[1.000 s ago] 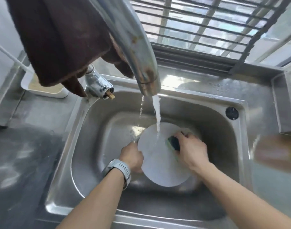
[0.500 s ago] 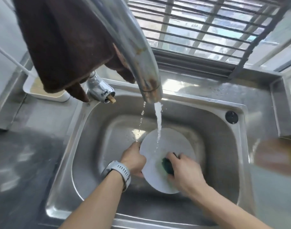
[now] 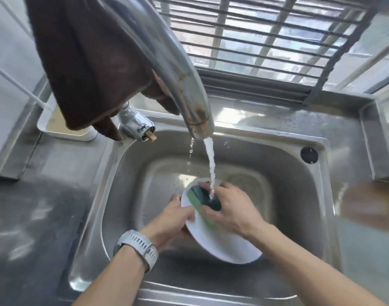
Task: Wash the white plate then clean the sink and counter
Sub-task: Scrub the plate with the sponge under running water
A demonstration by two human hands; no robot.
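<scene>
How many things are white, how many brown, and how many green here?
White: 2, the plate and the tray.
Brown: 1, the cloth hanging on the tap.
Green: 1, the sponge in the right hand.
Total: 4

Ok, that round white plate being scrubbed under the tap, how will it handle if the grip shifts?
Probably slippery: tap water runs over the round white plate. It looks rigid, perhaps ceramic, so it could chip against the steel sink. The left hand pinches only its rim, while the right hand presses the green sponge.
</scene>
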